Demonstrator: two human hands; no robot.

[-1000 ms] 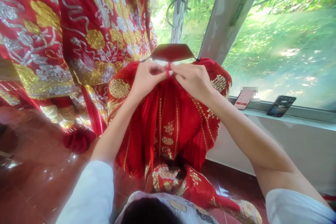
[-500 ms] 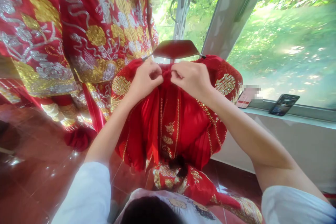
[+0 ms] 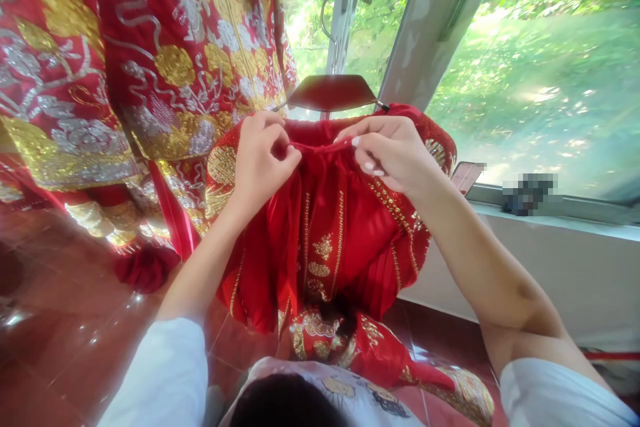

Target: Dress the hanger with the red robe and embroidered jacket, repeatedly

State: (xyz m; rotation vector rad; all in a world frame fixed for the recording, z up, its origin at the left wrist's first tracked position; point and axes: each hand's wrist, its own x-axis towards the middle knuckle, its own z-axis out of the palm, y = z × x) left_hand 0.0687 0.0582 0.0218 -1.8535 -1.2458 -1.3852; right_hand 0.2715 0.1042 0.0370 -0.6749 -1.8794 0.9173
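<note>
A red skirt (image 3: pixel 360 227) with gold embroidery and beaded trim hangs from a hanger (image 3: pixel 330 92) in front of me. Along its waist runs a thin red ribbon (image 3: pixel 323 148), drawn taut between my two hands. My left hand (image 3: pixel 263 160) pinches the ribbon's left part, the fingertips partly hidden behind the thumb. On the other side, my right hand (image 3: pixel 393 150) grips the ribbon's right end between thumb and fingers. A small knot or crossing shows at the ribbon's middle. Another red strip (image 3: pixel 294 267) dangles down the skirt's front.
Red garments (image 3: pixel 185 67) with gold and silver embroidery hang at the left. Two phones, one pinkish (image 3: pixel 466 177), lean on the windowsill (image 3: pixel 565 220) at the right. A red and gold cloth (image 3: pixel 390 353) lies low before me, above the tiled floor (image 3: pixel 65 347).
My hands have moved apart, the right one to the right and the left one slightly left. The ribbon between them has been pulled tight across the waist.
</note>
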